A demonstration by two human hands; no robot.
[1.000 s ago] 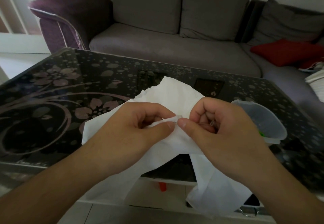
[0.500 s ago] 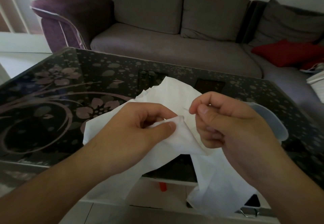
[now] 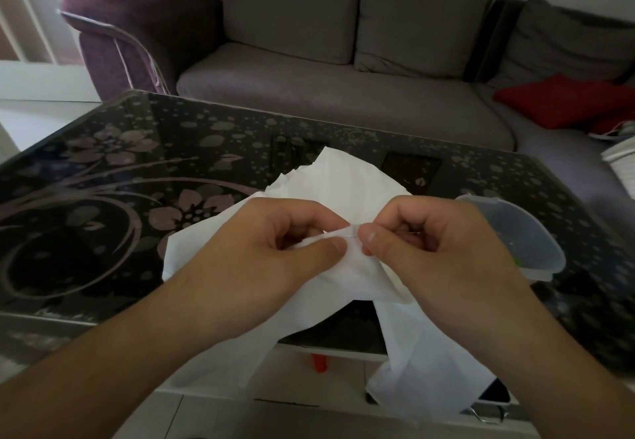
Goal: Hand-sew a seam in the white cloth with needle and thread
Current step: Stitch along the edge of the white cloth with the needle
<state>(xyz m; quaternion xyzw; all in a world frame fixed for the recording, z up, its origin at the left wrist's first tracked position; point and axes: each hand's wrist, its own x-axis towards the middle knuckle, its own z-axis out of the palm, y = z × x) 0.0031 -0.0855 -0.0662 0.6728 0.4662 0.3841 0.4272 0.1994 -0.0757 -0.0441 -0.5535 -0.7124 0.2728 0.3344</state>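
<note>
Now my right hand (image 3: 443, 249) is back down at the fold, where half a second ago it was lifted up and away from the cloth with thumb and forefinger drawn together. A second ago it sat low at this same spot, so I read this as one stitch pulled through and the next being started. Its thumb and forefinger pinch the needle (image 3: 350, 232), a thin grey sliver lying nearly level, its tip at the folded edge; I cannot tell whether it has entered the fabric. I cannot make out the thread.

My left hand (image 3: 275, 249) has hardly moved. Its thumb and forefinger pinch the fold of the white cloth (image 3: 350, 180) just beside the needle, the other fingers curled underneath, holding the edge taut and raised.

That cloth is thin, matte and limp. It rises in a crumpled peak behind my knuckles, with a ragged, frayed-looking far edge, and the rest spills off the near edge of the table (image 3: 137, 170) and hangs in soft folds below my wrists. The tabletop is dark glossy glass printed with pale flowers, swirls and dots. To my right, partly behind that hand, stands a translucent plastic container (image 3: 525, 232), round-rimmed and cloudy, with a speck of green inside. Behind the table a grey sofa (image 3: 309, 95) has a nubby weave and a red cushion (image 3: 563, 98).
</note>
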